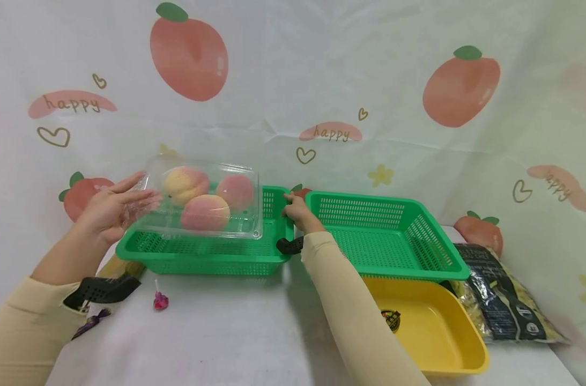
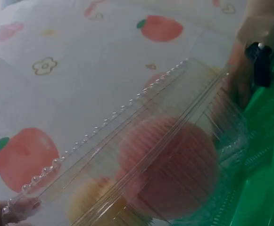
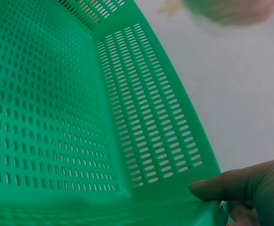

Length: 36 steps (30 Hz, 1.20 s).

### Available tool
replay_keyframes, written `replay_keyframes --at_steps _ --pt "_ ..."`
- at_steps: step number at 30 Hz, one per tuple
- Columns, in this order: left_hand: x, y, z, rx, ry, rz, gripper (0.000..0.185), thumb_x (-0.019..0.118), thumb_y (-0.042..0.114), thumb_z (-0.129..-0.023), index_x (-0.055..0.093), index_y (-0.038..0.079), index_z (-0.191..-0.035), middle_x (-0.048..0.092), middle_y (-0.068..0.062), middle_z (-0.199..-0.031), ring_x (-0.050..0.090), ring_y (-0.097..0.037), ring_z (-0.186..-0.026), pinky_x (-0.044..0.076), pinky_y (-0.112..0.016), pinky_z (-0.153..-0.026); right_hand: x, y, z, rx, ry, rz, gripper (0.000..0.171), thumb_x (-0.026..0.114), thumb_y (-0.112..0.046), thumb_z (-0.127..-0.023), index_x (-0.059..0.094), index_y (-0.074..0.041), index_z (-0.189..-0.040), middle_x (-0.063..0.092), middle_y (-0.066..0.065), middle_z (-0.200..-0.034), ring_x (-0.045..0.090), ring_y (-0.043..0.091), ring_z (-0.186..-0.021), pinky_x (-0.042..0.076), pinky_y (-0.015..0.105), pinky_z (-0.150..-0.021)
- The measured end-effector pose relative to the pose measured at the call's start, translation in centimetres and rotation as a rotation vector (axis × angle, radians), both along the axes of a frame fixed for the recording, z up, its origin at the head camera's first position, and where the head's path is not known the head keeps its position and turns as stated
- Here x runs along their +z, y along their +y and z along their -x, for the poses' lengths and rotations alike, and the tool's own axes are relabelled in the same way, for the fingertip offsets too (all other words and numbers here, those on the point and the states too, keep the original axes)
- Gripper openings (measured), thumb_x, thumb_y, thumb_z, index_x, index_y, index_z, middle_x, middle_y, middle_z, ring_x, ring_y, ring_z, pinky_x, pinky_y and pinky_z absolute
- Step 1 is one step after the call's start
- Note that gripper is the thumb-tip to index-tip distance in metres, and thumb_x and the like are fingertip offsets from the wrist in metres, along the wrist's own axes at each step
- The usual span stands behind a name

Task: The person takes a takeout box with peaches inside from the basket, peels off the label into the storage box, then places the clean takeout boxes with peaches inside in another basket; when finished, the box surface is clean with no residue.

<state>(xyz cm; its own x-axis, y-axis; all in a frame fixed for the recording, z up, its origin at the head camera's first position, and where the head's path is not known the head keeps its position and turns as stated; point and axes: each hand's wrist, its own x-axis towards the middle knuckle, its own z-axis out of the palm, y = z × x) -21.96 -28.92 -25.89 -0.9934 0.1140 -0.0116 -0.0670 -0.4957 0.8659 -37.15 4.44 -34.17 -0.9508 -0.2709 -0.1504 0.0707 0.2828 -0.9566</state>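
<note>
Two hands: both at the left green basket, one at each end.
Left hand [image 1: 111,209]: fingers spread and nearly straight, pressed against the left end of the clear clamshell box [image 1: 203,201], carrying it from that side; in the left wrist view a fingertip [image 2: 26,205] shows at the beaded rim of the box [image 2: 141,155].
Right hand [image 1: 299,212]: thumb and fingers pinch the right rim of the left green basket [image 1: 206,257]; the right wrist view shows the thumb [image 3: 240,183] pressed on the green rim [image 3: 174,207].
Clear clamshell box: lid down, held over the left green basket, its lower edge about level with the basket's rim; whether it touches the rim cannot be told.
Three peaches [image 1: 206,195]: inside the box, pink and yellow, close together.
Left green basket: perforated, stands on the white surface [image 1: 225,332].
Right green basket [image 1: 384,236]: just beside the left one, resting tilted on the yellow tray [image 1: 437,327].
Yellow tray: at the front right on the surface, a small dark sticker on its floor.
Dark printed bag [image 1: 500,295]: lies to the right of the tray.
Small pink wrapped sweet [image 1: 160,300]: on the surface in front of the left green basket.
Backdrop [image 1: 321,80]: white cloth printed with peaches, hearts and the word "happy".
</note>
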Motion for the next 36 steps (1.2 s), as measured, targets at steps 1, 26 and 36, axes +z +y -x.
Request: replay_keyframes --at_steps 1,26,36 --pt "0.1 0.0 0.5 0.001 -0.013 0.037 0.065 0.054 0.004 -0.092 0.024 0.026 -0.146 0.07 0.0 -0.1 0.071 -0.014 -0.081 0.056 -0.022 -0.066 0.0 0.0 0.0 -0.001 -0.001 0.001 0.068 0.043 0.014 -0.089 0.023 -0.011 -0.148 -0.005 -0.001 -0.159 -0.002 0.026 -0.145 0.037 0.037 -0.1" --pt "0.1 3.5 7.0 0.028 -0.037 0.719 0.062 0.05 0.011 -0.096 0.018 0.015 -0.149 0.019 -0.023 -0.152 0.061 0.012 -0.072 0.052 -0.011 -0.068 0.1 -0.1 0.1 -0.003 -0.002 -0.011 0.068 0.046 0.012 -0.089 0.024 -0.013 -0.148 -0.005 -0.003 -0.159 -0.002 0.024 -0.146 0.034 0.041 -0.108" --pt "-1.8 4.6 8.4 0.032 -0.019 0.757 0.062 0.049 0.008 -0.095 0.017 0.009 -0.148 0.025 -0.028 -0.147 0.06 0.011 -0.071 0.051 -0.009 -0.07 0.0 -0.1 0.2 -0.005 -0.012 0.003 0.068 0.045 0.013 -0.089 0.024 -0.014 -0.148 -0.005 -0.003 -0.159 -0.002 0.023 -0.146 0.035 0.039 -0.106"
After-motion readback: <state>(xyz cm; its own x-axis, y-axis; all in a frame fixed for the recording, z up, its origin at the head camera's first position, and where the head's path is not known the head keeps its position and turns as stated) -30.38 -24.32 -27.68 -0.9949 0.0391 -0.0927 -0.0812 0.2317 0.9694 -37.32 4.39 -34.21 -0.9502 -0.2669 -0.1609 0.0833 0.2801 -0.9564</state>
